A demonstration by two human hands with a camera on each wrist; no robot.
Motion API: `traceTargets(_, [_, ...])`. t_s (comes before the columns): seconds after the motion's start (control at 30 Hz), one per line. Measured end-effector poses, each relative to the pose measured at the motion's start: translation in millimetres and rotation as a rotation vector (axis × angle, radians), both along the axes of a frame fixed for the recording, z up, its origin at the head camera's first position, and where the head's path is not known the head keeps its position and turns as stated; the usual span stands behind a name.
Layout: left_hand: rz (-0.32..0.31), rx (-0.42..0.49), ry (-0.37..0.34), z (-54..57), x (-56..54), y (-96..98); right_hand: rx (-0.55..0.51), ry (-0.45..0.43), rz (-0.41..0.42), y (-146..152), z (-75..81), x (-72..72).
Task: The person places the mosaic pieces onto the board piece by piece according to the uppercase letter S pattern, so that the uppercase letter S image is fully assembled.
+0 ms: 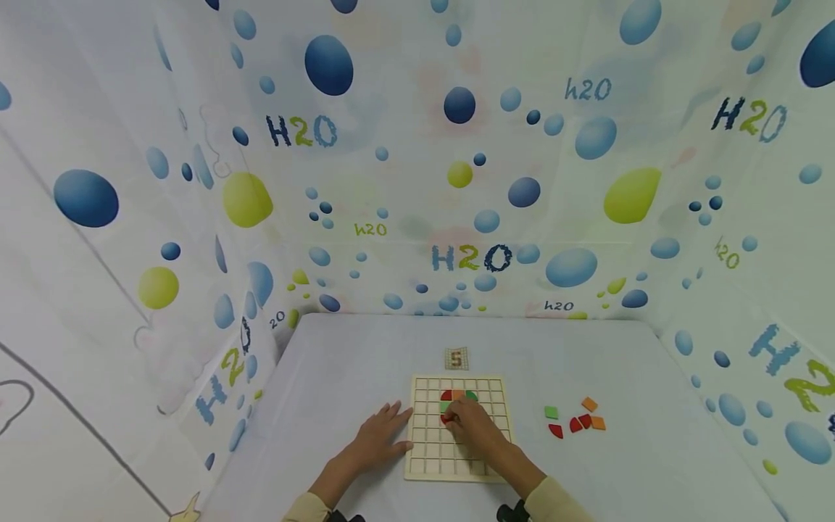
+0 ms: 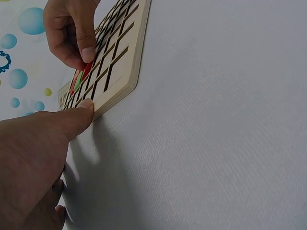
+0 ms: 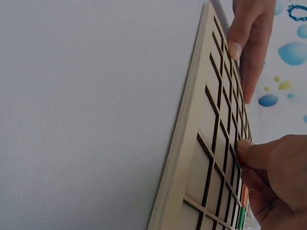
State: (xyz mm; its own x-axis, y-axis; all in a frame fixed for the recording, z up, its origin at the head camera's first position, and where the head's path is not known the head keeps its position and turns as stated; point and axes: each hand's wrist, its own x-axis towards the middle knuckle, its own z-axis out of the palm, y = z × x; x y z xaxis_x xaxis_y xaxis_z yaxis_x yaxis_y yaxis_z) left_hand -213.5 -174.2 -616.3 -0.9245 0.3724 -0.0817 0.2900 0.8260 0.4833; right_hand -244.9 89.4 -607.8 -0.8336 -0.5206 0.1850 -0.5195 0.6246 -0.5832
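A white backdrop (image 1: pixel 417 174) spotted blue and green is bearing "H2O" and "h2O" behind a white table (image 1: pixel 352 348). At a pale wooden rectangular grid board (image 1: pixel 433 453), a person's left hand (image 1: pixel 378 437), spread, is touching the left edge; the right hand (image 1: pixel 475 429) is leaning over mid-grid. Past the far edge, a beige card (image 1: pixel 456 358) is showing "5" or "S". Open surface is separating the right edge from loose red, orange and green pieces (image 1: pixel 575 425). In the right hand's pinch, a small red piece (image 2: pixel 87 71) is showing at mid-grid.
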Motion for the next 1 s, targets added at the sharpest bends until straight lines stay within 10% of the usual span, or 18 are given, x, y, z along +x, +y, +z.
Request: traceTargets(1.0, [0.005,-0.029,0.01,-2.8,0.3,-0.1,-0.087,0.035,-0.08,10.2,-2.0,0.0])
